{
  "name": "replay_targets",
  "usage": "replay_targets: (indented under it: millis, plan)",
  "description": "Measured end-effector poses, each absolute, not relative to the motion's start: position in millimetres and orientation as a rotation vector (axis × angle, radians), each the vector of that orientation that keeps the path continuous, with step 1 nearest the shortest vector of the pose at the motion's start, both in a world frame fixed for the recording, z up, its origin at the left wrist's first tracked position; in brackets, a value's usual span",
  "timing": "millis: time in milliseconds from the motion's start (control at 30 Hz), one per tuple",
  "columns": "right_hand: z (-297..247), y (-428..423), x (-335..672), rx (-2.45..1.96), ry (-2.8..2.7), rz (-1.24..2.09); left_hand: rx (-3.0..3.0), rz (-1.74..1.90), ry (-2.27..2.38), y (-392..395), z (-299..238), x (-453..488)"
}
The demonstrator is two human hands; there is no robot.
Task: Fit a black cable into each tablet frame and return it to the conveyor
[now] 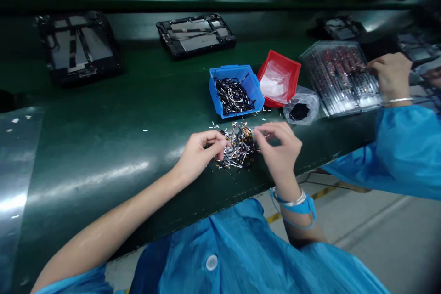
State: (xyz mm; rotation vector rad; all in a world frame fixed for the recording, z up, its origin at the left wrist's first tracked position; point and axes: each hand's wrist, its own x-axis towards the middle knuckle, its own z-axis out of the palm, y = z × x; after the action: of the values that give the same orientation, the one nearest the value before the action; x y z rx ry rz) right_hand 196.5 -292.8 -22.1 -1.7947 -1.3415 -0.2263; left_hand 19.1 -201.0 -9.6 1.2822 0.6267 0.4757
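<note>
head — two hands [197, 155] [281, 150], one strip pile [239, 150]

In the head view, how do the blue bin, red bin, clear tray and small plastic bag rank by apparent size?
1. Clear tray, largest.
2. Blue bin and red bin look nearly alike; the blue one is nearer, so I do not rank them.
3. Small plastic bag, smallest.

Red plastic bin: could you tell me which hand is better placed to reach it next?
Probably the right hand: it sits on the side of the tangled pile of silvery strips nearer the red plastic bin; the left hand would cross it.
</note>
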Motion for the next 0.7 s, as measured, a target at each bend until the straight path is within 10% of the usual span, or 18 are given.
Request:
replay_targets:
  millis: [700]
  plan:
    - [-13, -297, 136, -1.515, -1.614, -0.29, 1.312, 0.557, 0.594, -203, -11, 16]
